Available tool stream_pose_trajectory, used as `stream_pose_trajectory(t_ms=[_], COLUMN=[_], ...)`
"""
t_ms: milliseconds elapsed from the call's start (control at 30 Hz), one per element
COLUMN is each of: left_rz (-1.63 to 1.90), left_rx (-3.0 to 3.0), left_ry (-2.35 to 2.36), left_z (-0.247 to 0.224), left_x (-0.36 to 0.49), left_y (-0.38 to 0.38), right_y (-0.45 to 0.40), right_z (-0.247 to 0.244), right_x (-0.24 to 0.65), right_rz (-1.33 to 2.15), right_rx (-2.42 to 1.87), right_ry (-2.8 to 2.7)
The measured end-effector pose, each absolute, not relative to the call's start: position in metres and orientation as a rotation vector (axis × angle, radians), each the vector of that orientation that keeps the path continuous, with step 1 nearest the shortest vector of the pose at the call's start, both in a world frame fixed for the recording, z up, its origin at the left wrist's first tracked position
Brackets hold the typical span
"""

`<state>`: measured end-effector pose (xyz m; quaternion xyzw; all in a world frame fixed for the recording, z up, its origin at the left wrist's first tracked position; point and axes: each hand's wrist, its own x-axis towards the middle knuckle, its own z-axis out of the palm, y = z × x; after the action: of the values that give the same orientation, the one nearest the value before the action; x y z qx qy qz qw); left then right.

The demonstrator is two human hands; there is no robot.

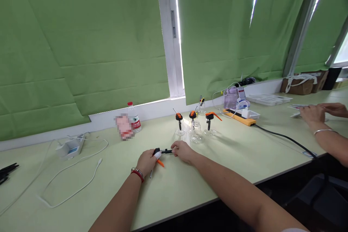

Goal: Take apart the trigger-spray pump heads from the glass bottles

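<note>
Just above the table's front half, my left hand (146, 161) is closed around a black lid-like head (156, 150) with an orange lever (161, 163) and a thin metal rod (151, 173) pointing down. A black stem (166, 151) sticks out from the head to the right. The fingers of my right hand (183, 151) pinch the far end of this stem. Behind my hands, a clear glass jar (196, 137) stands without a lid. Around it are several glass jars topped with similar black and orange heads, one (178, 116) at the left and one (209, 116) at the right.
A water bottle (137, 119) stands behind a blurred pink item (124, 127). White cables and a charger (71, 148) lie left. An orange power strip (239, 117), purple bottle (230, 98) and papers (269, 99) are at the back right. Another person's hands (315, 114) work at the right.
</note>
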<state>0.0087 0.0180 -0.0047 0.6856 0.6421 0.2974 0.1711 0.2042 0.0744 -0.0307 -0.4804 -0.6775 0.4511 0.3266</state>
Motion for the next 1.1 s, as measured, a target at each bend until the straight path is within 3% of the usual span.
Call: stream_pose_trajectory(t_ms=[700, 1100], left_rz=[0.794, 0.757], left_rx=[1.906, 1.972], left_ry=[1.928, 1.965], left_z=[-0.002, -0.003], left_x=[0.014, 0.013], left_y=[0.024, 0.026], right_y=[0.070, 0.069], right_z=[-0.010, -0.007], right_x=[0.191, 0.191], right_rz=[0.646, 0.623], right_rx=[-1.367, -1.381], right_ry=[-2.209, -2.250])
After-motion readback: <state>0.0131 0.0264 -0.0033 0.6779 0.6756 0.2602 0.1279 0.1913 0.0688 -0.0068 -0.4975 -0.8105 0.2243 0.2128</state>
